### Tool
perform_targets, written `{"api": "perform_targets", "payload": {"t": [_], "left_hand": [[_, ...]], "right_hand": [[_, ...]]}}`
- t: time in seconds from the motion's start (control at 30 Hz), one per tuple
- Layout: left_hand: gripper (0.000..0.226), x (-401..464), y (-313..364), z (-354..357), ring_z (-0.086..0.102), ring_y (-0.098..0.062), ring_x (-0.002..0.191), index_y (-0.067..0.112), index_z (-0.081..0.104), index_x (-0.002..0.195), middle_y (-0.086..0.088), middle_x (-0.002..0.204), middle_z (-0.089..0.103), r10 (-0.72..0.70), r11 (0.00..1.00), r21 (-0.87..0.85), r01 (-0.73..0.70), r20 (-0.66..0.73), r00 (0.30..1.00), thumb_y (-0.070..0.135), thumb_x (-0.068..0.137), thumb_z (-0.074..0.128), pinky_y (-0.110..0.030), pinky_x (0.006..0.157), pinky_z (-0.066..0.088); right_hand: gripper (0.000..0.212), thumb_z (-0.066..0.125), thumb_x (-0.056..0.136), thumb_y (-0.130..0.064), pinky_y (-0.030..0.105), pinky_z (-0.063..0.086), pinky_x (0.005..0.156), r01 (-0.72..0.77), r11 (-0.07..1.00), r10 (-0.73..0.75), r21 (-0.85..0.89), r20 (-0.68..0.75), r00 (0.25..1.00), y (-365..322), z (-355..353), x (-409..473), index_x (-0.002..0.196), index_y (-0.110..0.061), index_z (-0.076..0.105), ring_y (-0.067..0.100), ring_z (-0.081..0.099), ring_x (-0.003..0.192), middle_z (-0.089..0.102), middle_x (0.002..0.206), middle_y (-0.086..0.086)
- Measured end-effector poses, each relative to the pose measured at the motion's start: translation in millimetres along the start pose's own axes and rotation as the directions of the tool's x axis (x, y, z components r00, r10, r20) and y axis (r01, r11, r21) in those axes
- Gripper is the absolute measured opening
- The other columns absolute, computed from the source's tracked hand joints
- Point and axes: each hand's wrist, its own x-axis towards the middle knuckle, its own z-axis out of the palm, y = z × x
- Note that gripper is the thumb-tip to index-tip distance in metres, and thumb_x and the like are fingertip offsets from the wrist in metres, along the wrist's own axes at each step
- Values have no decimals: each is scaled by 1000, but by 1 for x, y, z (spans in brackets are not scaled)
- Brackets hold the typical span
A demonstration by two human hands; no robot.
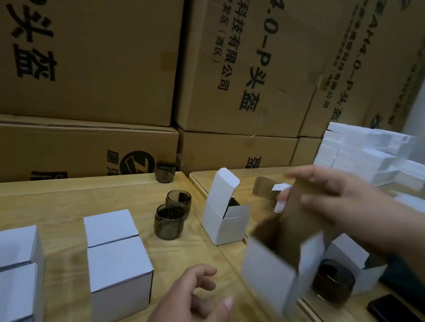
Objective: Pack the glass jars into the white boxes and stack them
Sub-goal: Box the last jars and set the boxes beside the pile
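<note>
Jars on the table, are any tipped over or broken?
No. The two jars beside the open white box stand upright, as does the lone jar by the cardboard cartons. A fourth jar under the right hand is blurred.

Large brown cartons [96, 54] with black print stand stacked behind the wooden table [54, 201]; a dark, possibly phone-like slab [388, 308] lies lower right.

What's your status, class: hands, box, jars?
Right hand holding open white box, blurred. Left hand empty, open. Two jars waiting, nothing blocking.
</note>
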Motion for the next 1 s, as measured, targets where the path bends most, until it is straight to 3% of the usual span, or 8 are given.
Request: {"api": "perform_targets", "payload": {"t": [0.2, 0.3, 0.47, 0.57, 0.63, 0.7, 0.83, 1.0], "left_hand": [[59, 4, -6, 0, 64, -1, 82, 71, 39, 115, 40, 117, 52, -6, 1000, 3, 6, 17, 1000, 80, 60, 57, -22, 84, 54], [58, 7, -9, 1, 63, -1, 76, 71, 40, 114, 40, 115, 52, -9, 1000, -2, 9, 21, 1000, 80, 60, 59, -23, 85, 55], [57, 9, -10, 1, 62, 2, 74, 71, 39, 112, 40, 113, 52, -15, 1000, 6, 15, 15, 1000, 82, 60, 58, -18, 79, 53], [55, 8, -8, 0, 62, 1, 77, 72, 40, 111, 40, 113, 52, -26, 1000, 2, 26, 25, 999, 82, 61, 57, -19, 80, 53], [53, 7, -7, 0, 62, -1, 78, 71, 40, 111, 39, 112, 52, -27, 1000, -7, 27, 31, 999, 82, 61, 57, -21, 81, 53], [52, 7, -5, -1, 62, -1, 78, 71, 41, 110, 38, 112, 53, -29, 999, -16, 30, 34, 999, 82, 62, 57, -23, 82, 53], [53, 6, -3, -2, 64, -1, 83, 72, 39, 110, 40, 113, 51, -36, 999, -1, 36, 27, 999, 80, 61, 56, -17, 82, 51], [50, 6, 0, -4, 64, -3, 83, 67, 42, 108, 36, 108, 55, -55, 998, -18, 55, 38, 998, 76, 61, 58, -22, 86, 52]], "right_hand": [[61, 46, 97, 3, 40, 64, 61, -68, 980, 164, 187, -571, 804, 2, -49, 105, 152, -25, 41, 29, 65, 105, 61, 129, 1], [73, 47, 95, 7, 44, 62, 64, -192, 943, 316, 272, -555, 769, 20, -36, 138, 157, -26, 28, 39, 58, 112, 41, 147, 13], [65, 47, 94, 3, 56, 59, 87, -423, 896, 429, 135, -507, 747, 61, 10, 158, 153, -16, 24, 33, 59, 91, 49, 115, 14], [57, 53, 99, -10, 59, 51, 100, -538, 841, 490, 61, -509, 708, 73, 30, 159, 150, -2, 28, 41, 57, 111, 50, 128, 24], [64, 56, 101, -29, 57, 39, 112, -518, 853, 379, -69, -601, 704, 65, 39, 156, 154, -7, 28, 44, 41, 137, 36, 152, 23], [59, 57, 99, -32, 50, 33, 116, -239, 925, -15, -296, -656, 755, 39, 51, 147, 151, -14, 37, 33, 32, 144, 35, 155, 13], [26, 48, 93, -34, 14, 44, 82, 495, 754, -626, -431, -247, 740, -32, 102, 120, 116, -31, 58, -3, 54, 96, 55, 106, -21], [38, 51, 100, -31, 39, 56, 89, 389, 692, -241, -608, 313, 919, -37, 187, 118, 137, -24, 54, 19, 61, 108, 58, 133, -4]]}}
